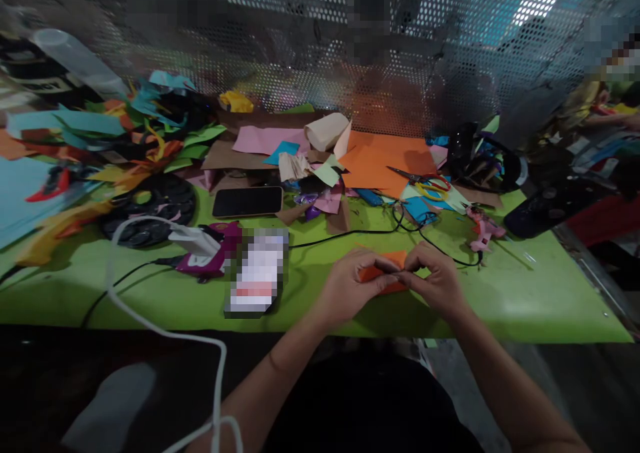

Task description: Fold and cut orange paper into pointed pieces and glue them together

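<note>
A small piece of orange paper [397,258] is between my two hands, just above the green tabletop near its front edge. My left hand [353,283] pinches it from the left, with thumb and forefinger pressed together. From the other side my right hand [436,281] closes on it too, its fingers curled and its fingertips meeting those of my left hand. The fingers cover part of the paper, so its full shape cannot be made out. A lit phone [257,273] lies left of my left hand.
A magenta device with a cord [205,263], a dark phone [247,201] and a black round tray [175,203] lie to the left. Coloured paper scraps, an orange sheet [380,156] and scissors [433,187] fill the back. A pink glue gun [483,229] lies right; a white cable [220,359] hangs in front.
</note>
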A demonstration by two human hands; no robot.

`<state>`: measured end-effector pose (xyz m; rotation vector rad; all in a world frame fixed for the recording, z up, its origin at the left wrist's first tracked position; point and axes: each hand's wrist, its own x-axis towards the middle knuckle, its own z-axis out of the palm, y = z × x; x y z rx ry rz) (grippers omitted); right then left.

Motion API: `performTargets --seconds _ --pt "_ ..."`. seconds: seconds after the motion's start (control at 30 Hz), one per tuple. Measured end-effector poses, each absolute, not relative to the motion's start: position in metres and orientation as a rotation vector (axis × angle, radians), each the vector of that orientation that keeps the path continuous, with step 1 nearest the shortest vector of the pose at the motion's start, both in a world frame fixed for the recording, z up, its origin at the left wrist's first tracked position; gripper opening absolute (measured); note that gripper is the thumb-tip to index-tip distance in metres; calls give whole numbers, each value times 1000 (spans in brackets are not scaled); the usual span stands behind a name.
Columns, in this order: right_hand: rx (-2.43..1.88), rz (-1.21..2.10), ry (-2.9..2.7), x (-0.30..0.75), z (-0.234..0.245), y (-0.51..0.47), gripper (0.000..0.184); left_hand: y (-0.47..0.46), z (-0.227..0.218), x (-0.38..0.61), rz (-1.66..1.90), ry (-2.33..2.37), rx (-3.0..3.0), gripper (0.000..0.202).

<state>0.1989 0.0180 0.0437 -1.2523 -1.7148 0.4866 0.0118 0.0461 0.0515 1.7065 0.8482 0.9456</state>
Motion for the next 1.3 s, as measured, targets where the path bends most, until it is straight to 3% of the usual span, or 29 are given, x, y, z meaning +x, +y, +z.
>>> performTargets --seconds 0.8,1.0,1.3 --pt "-1284 794 -1455 203 34 18 32 40 43 16 1029 928 1413 11" --pt "-1268 818 -1476 203 32 18 36 42 52 17 948 824 1574 17" --pt "-1183 1026 -1471 206 30 17 39 41 50 17 935 867 1819 8"
